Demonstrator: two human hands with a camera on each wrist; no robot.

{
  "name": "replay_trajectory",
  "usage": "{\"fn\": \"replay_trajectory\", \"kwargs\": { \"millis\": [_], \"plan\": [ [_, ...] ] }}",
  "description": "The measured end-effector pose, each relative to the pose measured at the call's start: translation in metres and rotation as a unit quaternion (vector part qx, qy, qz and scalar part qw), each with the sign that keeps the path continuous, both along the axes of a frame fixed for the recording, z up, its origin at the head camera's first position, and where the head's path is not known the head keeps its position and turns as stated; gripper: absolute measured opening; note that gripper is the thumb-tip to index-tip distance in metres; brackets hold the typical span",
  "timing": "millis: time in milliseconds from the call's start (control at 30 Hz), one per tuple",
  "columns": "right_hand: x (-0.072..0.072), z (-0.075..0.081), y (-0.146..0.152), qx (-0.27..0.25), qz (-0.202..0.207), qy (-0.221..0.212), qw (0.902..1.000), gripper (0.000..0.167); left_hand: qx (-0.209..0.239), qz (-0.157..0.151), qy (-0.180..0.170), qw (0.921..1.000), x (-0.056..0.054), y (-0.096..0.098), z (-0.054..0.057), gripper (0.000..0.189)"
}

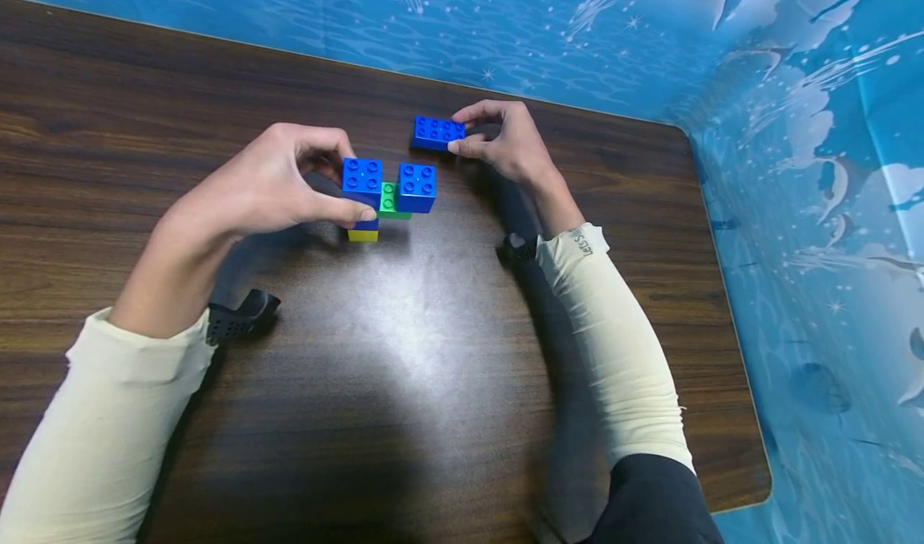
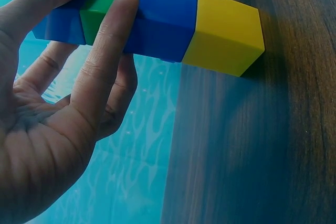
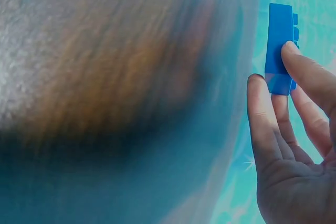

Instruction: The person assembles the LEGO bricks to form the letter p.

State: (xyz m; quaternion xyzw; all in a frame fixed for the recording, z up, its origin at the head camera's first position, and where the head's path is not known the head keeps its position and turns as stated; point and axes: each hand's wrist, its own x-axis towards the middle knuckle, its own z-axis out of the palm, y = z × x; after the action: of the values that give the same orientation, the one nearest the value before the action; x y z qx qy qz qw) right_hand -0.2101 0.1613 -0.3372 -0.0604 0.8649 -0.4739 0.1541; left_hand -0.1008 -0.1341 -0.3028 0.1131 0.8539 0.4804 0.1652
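A stacked toy-brick build stands in the middle of the table, with a yellow brick (image 2: 226, 35) at its foot and a blue brick (image 2: 163, 19) above that. Higher up, a green brick (image 1: 388, 199) bridges across, and two square blue bricks, the left one (image 1: 362, 176) and the right one (image 1: 417, 184), sit on it with studs up. My left hand (image 1: 267, 179) grips the build's left side between thumb and fingers. To the right and farther back, my right hand (image 1: 512, 143) pinches a long blue brick (image 1: 435, 132) by its right end, studs up, apart from the build.
The dark wood table (image 1: 433, 416) reaches back to a blue sea-patterned curtain (image 1: 433, 22), which also hangs along the right side. Black straps (image 1: 241, 317) sit at both wrists, over pale sleeves (image 1: 621, 343).
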Motion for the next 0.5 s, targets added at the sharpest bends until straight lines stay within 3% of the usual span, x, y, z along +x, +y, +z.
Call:
{"fn": "replay_trajectory", "kwargs": {
  "millis": [500],
  "plan": [
    [0.015,0.032,-0.007,-0.036,0.036,0.031,0.9982,0.036,0.002,0.000,-0.005,1.0000,0.000,0.001,0.001,0.035]
  ]
}}
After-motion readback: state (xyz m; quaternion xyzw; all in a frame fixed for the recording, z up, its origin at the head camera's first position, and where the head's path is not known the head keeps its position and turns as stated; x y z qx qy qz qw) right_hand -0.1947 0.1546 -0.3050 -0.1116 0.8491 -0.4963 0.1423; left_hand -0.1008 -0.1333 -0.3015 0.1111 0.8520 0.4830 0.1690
